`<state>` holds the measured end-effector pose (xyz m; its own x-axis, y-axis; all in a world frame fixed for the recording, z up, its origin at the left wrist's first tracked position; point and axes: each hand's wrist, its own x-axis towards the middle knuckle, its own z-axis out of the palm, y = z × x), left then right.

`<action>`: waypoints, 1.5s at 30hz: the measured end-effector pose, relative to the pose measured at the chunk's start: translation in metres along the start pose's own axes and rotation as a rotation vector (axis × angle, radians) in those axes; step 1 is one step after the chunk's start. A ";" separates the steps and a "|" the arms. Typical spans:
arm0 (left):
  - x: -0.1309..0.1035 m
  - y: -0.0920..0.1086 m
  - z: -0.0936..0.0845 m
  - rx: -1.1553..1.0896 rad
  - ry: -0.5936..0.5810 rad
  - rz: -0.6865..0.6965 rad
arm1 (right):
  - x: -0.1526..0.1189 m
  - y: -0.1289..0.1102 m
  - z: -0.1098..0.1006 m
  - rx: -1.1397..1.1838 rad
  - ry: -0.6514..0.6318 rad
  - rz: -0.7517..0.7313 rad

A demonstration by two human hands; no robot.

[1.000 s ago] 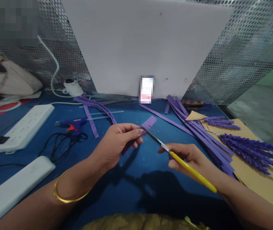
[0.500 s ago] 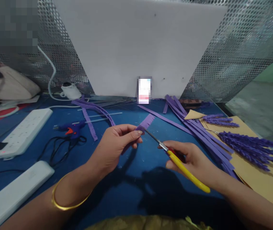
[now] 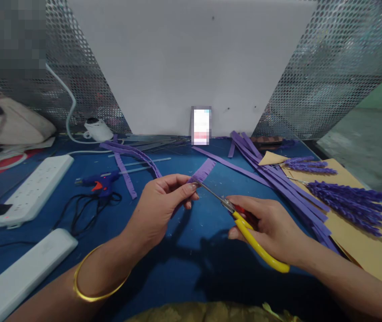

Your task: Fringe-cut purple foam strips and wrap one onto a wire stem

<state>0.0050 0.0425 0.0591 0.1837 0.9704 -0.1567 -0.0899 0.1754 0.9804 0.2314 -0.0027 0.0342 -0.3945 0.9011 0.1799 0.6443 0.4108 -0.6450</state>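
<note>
My left hand (image 3: pixel 160 203), with a gold bangle at the wrist, pinches a short purple strip (image 3: pixel 205 170) whose lower edge has small cuts. In my right hand (image 3: pixel 271 223) are pliers (image 3: pixel 258 248) with yellow handles and long thin metal jaws. The jaw tips touch the strip beside my left thumb. A bundle of long purple strips (image 3: pixel 278 188) lies to the right, and one thin strip (image 3: pixel 231 165) runs behind my hands. Left of my left hand, fringed purple strips (image 3: pixel 125 175) lie on the blue table (image 3: pixel 184 246).
At the left are a blue glue gun (image 3: pixel 102 182) with a black cord, a white power strip (image 3: pixel 31 190) and another white bar (image 3: pixel 26 273). A lit phone (image 3: pixel 201 126) leans on the white board (image 3: pixel 191 58). Purple flower stems (image 3: pixel 352 201) rest on brown paper (image 3: pixel 375 259) at the right.
The yellow handles have swung a little to the left and my right hand has shifted slightly with them. My left hand keeps its pinch on the strip. The view has moved slightly.
</note>
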 end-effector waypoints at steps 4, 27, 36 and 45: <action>-0.001 0.000 0.000 0.005 -0.004 0.003 | 0.000 -0.001 -0.001 0.004 -0.030 0.011; -0.001 0.000 0.001 0.039 0.003 0.044 | 0.000 0.000 0.002 -0.007 -0.024 -0.016; 0.000 -0.003 0.000 0.051 -0.034 0.048 | 0.000 0.000 0.002 -0.005 -0.045 -0.022; -0.002 -0.002 0.002 0.066 -0.031 0.043 | 0.001 0.000 0.001 -0.007 -0.044 0.001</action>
<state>0.0064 0.0403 0.0574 0.2109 0.9712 -0.1112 -0.0339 0.1210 0.9921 0.2305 -0.0023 0.0334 -0.4225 0.8945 0.1461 0.6493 0.4113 -0.6397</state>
